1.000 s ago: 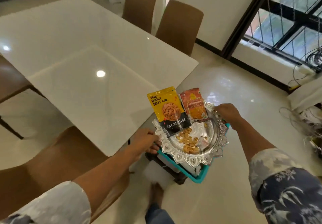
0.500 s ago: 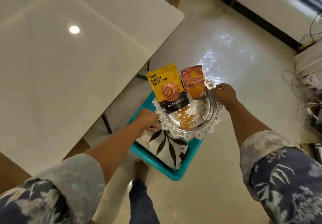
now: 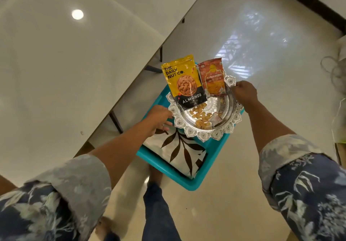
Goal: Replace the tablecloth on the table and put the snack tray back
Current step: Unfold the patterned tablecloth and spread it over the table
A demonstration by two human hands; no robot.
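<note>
Centre frame, the snack tray (image 3: 204, 137) has dropped from level with the table (image 3: 74, 62), upper left, to just over the teal basket (image 3: 191, 183) holding the folded tablecloth (image 3: 179, 147), the right hand (image 3: 243, 92) clamped on its right rim and the left hand (image 3: 159, 118) seemingly pinching the left rim, so the cloth comes next.

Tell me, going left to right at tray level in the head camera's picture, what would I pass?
White table → left hand → yellow almonds pouch → orange snack pouch → right hand, gripping the silver tray by its rim → tangled cables.
</note>
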